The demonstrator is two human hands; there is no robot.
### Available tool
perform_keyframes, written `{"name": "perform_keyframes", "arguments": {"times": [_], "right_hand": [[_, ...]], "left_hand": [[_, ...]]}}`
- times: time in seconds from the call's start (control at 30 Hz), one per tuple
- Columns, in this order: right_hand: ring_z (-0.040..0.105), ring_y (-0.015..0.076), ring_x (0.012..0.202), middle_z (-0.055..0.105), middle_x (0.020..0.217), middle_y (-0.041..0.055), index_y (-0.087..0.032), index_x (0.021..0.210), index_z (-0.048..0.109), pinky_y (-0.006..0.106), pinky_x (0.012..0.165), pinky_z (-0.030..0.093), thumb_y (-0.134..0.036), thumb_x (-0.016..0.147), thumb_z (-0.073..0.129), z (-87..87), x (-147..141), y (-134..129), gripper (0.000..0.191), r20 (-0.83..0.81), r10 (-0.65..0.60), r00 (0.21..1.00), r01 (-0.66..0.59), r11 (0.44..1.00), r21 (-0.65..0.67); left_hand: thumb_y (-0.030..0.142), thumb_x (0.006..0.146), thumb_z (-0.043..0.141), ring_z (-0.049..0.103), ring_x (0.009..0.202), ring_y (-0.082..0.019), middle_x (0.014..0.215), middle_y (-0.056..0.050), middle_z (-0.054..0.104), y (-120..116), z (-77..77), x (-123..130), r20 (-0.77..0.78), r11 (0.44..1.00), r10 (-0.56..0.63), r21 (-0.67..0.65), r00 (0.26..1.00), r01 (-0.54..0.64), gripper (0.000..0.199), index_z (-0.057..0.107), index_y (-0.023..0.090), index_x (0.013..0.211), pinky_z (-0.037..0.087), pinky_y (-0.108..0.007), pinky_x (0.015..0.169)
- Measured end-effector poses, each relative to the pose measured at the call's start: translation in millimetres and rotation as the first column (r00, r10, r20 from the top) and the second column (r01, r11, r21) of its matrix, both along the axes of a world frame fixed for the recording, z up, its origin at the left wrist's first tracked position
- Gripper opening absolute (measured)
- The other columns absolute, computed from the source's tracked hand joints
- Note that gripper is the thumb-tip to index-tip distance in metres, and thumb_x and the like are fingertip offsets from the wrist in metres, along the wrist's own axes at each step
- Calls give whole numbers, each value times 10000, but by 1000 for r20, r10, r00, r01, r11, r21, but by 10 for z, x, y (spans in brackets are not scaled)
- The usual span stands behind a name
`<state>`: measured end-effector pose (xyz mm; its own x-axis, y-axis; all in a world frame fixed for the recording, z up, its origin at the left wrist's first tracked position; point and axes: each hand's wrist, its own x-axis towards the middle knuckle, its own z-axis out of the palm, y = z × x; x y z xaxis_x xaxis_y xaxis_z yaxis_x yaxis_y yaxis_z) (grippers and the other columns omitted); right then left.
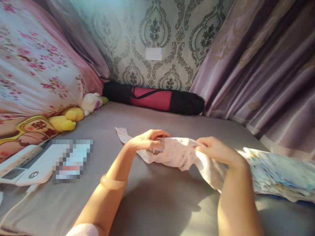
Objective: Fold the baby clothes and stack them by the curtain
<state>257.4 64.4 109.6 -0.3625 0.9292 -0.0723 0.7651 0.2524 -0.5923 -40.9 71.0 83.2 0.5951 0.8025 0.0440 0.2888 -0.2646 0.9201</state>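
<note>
A thin whitish garment (177,152) with small faint prints is stretched between my hands, a little above the grey bed sheet. One sleeve-like end of it reaches out past my left hand, and the other side hangs down below my right wrist. My left hand (150,139) grips the fabric with thumb and fingers closed, a bunched bit showing under the thumb. Pinched on the upper edge is my right hand (213,149), its fingertips partly hidden behind the cloth. A bangle circles my left forearm. The garment's exact kind is not clear.
Beside my right arm lies a stack of folded clothes (278,173). On the left are a white device (41,167) with a cable, a blurred-out packet (75,160) and plush toys (71,118). A black-and-red rolled bag (152,98) lies along the wall, between curtains (258,59).
</note>
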Motion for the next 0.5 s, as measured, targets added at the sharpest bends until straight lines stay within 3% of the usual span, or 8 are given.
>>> {"name": "perform_keyframes", "arguments": {"times": [0.1, 0.13, 0.2, 0.27, 0.33, 0.43, 0.5], "right_hand": [[578, 156, 554, 654, 611, -3, -206, 587, 649, 254, 512, 434, -243, 750, 639, -254, 84, 141, 168, 137, 21, 990, -12, 998, -64], [629, 179, 624, 704, 698, 14, -211, 679, 699, 272, 568, 479, -232, 756, 634, -309, 95, 169, 103, 114, 25, 993, -17, 997, -69], [694, 222, 815, 753, 921, 55, -216, 931, 741, 318, 718, 540, -248, 791, 623, -360, 69, 191, 186, 29, 32, 999, -31, 998, -49], [691, 247, 968, 735, 1082, 80, -211, 1096, 710, 369, 854, 543, -278, 835, 603, -358, -24, 186, 290, -23, 51, 998, -52, 999, -6], [662, 258, 1067, 707, 1166, 82, -215, 1148, 690, 411, 951, 513, -288, 870, 576, -345, -165, 180, 309, -34, 88, 996, -86, 994, 70], [613, 252, 1159, 671, 1243, 72, -220, 1194, 667, 428, 1027, 468, -275, 889, 563, -359, -390, 189, 327, -92, 142, 986, -125, 978, 167], [604, 229, 1166, 654, 1268, 63, -222, 1229, 643, 399, 1028, 466, -258, 893, 555, -384, -504, 198, 349, -188, 191, 963, -162, 974, 156]], "left_hand": [[175, 719, 513, 596, 769, -161, 943, -36, 671, 79, -169, 57, -105, 997, 69, 39, 992, -65, 431, 655, 176, 1127, 457, -223, 602], [172, 721, 498, 578, 690, -144, 882, -30, 663, 94, -212, 76, -133, 995, 98, 44, 986, -93, 422, 655, 171, 1113, 433, -219, 552], [181, 738, 490, 543, 603, -123, 817, -20, 646, 111, -271, 106, -153, 991, 128, 48, 980, -122, 394, 647, 166, 1099, 396, -214, 500], [188, 757, 495, 567, 640, -129, 836, -26, 655, 121, -303, 125, -119, 989, 137, 69, 983, -129, 351, 643, 167, 1075, 420, -216, 536], [196, 776, 503, 601, 727, -146, 870, -35, 671, 127, -312, 141, -68, 986, 141, 99, 988, -134, 302, 645, 169, 1041, 457, -229, 616], [241, 809, 515, 604, 760, -149, 873, -33, 683, 121, -290, 173, -30, 984, 133, 127, 991, -128, 259, 663, 178, 1011, 466, -237, 660], [281, 824, 520, 590, 744, -145, 863, -29, 683, 108, -263, 201, -22, 981, 137, 143, 990, -133, 264, 688, 185, 1004, 456, -234, 654]]}}
